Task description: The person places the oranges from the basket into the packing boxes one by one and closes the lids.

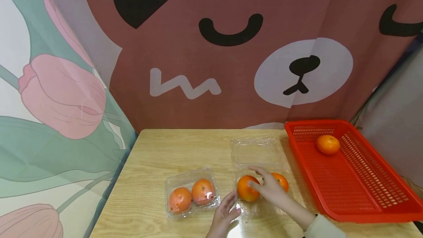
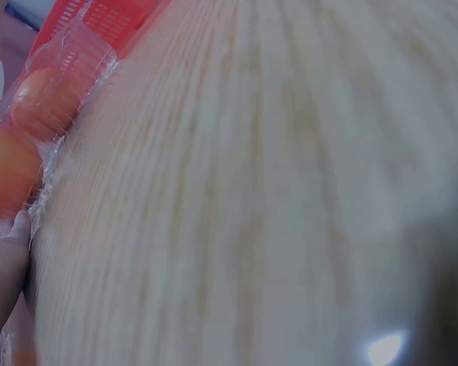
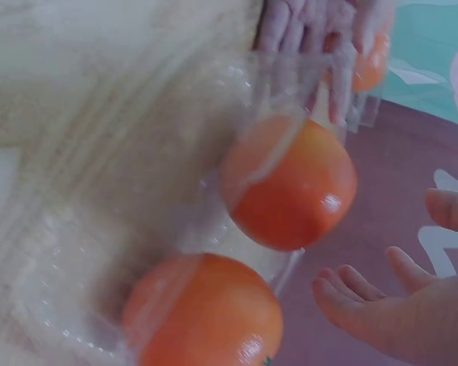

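Two oranges sit in the base of an unfolded clear plastic clamshell box (image 1: 248, 210), its lid (image 1: 256, 152) lying back toward the wall. My right hand (image 1: 273, 191) hovers over them with fingers spread. In the right wrist view a gap separates that hand (image 3: 404, 305) from the left orange (image 3: 290, 183) and the right orange (image 3: 206, 313). My left hand (image 1: 224, 214) is at the box's left edge, its fingers extended against the clear side. Left of it stands a closed clear box (image 1: 172, 183) holding two oranges (image 1: 180, 199).
A red plastic basket (image 1: 343, 190) occupies the table's right side, with one orange (image 1: 328, 144) at its far end. Behind the wooden table (image 1: 142, 179) hangs a curtain (image 1: 185, 113) with a bear print.
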Motion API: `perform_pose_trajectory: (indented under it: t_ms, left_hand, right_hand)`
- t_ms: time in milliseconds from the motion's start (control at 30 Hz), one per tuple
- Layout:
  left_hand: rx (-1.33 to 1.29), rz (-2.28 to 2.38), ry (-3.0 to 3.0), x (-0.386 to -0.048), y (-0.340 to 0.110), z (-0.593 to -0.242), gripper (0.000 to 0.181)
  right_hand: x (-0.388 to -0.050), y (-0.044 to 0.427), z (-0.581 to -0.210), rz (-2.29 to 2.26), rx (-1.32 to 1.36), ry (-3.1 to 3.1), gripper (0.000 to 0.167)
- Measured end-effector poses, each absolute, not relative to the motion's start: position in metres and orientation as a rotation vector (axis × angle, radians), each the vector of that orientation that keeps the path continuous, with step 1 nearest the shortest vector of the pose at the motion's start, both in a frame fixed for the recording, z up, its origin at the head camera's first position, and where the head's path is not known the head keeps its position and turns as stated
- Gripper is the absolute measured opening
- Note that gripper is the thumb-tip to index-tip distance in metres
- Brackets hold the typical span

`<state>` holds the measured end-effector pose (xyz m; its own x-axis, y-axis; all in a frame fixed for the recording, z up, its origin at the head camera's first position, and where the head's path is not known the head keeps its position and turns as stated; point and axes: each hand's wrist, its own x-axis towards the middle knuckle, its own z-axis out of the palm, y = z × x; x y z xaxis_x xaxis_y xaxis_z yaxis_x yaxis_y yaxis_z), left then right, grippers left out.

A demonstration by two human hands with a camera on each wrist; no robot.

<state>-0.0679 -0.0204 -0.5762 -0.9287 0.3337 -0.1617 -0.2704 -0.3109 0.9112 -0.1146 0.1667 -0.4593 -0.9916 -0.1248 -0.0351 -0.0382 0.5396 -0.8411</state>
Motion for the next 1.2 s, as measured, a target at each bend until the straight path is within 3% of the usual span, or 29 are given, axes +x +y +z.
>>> perform_pose_trajectory:
  t_ms: [500, 1200]
  left_hand:
    - [0.081, 2.285, 1.559, -0.068, -0.021, -0.578, 0.06]
    - [0.068, 2.274, 1.568, -0.069, -0.02, -0.58, 0.058]
  right_hand:
    - [-0.127, 0.195, -0.427, -1.529, -0.236, 2.765, 0.046]
    - [-0.142, 0.247, -0.391, -1.494, -0.113, 2.875, 0.056]
